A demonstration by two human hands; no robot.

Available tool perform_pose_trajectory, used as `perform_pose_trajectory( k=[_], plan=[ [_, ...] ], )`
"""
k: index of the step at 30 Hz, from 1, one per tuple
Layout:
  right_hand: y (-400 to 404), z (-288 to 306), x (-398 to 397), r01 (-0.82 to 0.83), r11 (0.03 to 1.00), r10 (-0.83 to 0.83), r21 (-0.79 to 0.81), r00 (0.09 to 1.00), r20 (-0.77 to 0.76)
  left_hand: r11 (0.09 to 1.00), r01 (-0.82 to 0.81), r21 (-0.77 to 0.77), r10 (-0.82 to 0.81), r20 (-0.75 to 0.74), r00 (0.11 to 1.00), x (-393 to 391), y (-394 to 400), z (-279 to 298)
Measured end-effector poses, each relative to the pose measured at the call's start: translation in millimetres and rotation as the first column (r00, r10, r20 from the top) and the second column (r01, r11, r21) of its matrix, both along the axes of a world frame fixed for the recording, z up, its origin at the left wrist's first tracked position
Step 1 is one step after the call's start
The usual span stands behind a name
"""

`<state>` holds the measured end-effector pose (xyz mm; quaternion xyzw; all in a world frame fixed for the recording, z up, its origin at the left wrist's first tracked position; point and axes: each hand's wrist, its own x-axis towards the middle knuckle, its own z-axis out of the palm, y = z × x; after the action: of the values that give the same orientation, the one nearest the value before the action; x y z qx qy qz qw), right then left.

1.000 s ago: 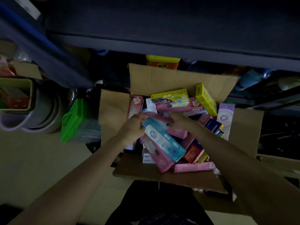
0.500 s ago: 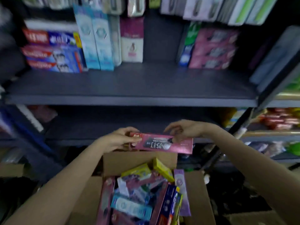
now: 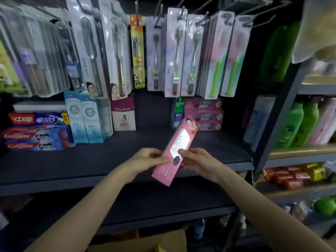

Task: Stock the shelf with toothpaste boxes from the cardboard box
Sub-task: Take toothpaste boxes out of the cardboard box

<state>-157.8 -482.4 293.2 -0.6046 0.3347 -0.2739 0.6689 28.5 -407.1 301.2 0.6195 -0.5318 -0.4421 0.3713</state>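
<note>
A long pink toothpaste box (image 3: 179,144) is tilted in the air just above the dark shelf (image 3: 109,160), its far end pointing up and right. My left hand (image 3: 147,159) grips its lower left edge and my right hand (image 3: 195,161) grips its right edge, thumb on the face. Behind it, at the back of the shelf, lies a stack of matching pink boxes (image 3: 205,114). Only a strip of the cardboard box (image 3: 154,241) shows at the bottom edge.
Colgate boxes (image 3: 36,139), upright pale blue boxes (image 3: 85,117) and a white-pink box (image 3: 123,115) stand at the shelf's back left. Packaged toothbrushes (image 3: 178,51) hang above. Green bottles (image 3: 298,122) fill the neighbouring rack on the right.
Both hands lifted the pink box out of the cardboard box up to shelf height and turned it from level to slanted. My view rose from the box to the shelf.
</note>
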Motion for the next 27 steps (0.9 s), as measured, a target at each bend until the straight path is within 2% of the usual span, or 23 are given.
perform_pose_trajectory(
  k=[1,2,3,4,5,7,8,9,11,14,18,21,23,25,27],
  plan=[
    [-4.4,0.8,-1.8,0.038,0.995,-0.048,-0.087,0.993,-0.112,0.999,-0.047,-0.017,0.047,0.02,0.999,-1.8,-8.5,0.7],
    [-10.5,0.6,-6.0,0.09,0.949,-0.178,-0.301,0.943,-0.28,0.996,-0.088,-0.03,0.089,0.038,0.995,-1.6,-17.9,1.5],
    [-19.0,-1.0,-12.0,0.086,0.812,-0.38,-0.578,0.829,-0.409,0.992,-0.118,-0.037,0.12,0.065,0.991,-1.3,-27.4,4.1],
    [-26.6,-1.6,-17.9,-0.021,0.625,-0.539,-0.78,0.712,-0.451,0.991,-0.129,-0.038,0.132,0.094,0.987,-1.1,-36.3,8.0],
    [-32.9,-4.0,-21.7,-0.179,0.474,-0.601,-0.862,0.649,-0.466,0.992,-0.123,-0.032,0.126,0.12,0.985,-1.6,-44.9,13.0],
    [-42.3,-9.7,-24.5,-0.438,0.256,-0.594,-0.861,0.632,-0.498,0.997,-0.065,-0.031,0.069,0.189,0.98,-4.4,-63.8,22.2],
    [-49.5,-13.2,-23.9,-0.478,0.148,-0.595,-0.866,0.656,-0.464,0.999,-0.03,-0.036,0.038,0.229,0.973,-7.0,-74.6,26.4],
    [-58.1,-16.3,-23.2,-0.444,0.076,-0.61,-0.893,0.688,-0.393,0.999,-0.003,-0.037,0.013,0.265,0.964,-10.9,-84.4,30.2],
    [-78.7,-18.0,-22.0,-0.343,-0.007,-0.639,-0.939,0.724,-0.259,0.999,0.038,-0.025,-0.029,0.306,0.952,-17.4,-104.3,35.1],
    [-101.6,-13.7,-20.9,-0.341,-0.024,-0.604,-0.94,0.754,-0.258,0.997,0.064,-0.032,-0.051,0.322,0.946,-19.8,-131.0,39.6],
    [-123.7,-17.7,-18.0,-0.364,-0.05,-0.669,-0.93,0.704,-0.239,0.994,0.097,-0.049,-0.076,0.32,0.944,-20.1,-155.7,44.3],
    [-147.9,-17.4,-19.8,-0.303,-0.047,-0.713,-0.952,0.677,-0.18,0.986,0.069,-0.149,-0.031,0.244,0.969,-23.3,-169.1,44.1],
    [-169.7,-10.0,-24.4,-0.241,-0.006,-0.763,-0.97,0.629,-0.151,0.96,-0.024,-0.278,0.087,0.219,0.972,-20.7,-176.9,40.1],
    [-191.7,-2.5,-27.8,-0.206,0.052,-0.829,-0.977,0.537,-0.158,0.918,-0.108,-0.383,0.213,0.243,0.946,-14.5,-178.7,31.4],
    [-208.2,5.2,-25.0,-0.158,0.131,-0.852,-0.979,0.487,-0.192,0.905,-0.124,-0.406,0.253,0.279,0.927,-7.5,-175.9,18.8]
  ],
)
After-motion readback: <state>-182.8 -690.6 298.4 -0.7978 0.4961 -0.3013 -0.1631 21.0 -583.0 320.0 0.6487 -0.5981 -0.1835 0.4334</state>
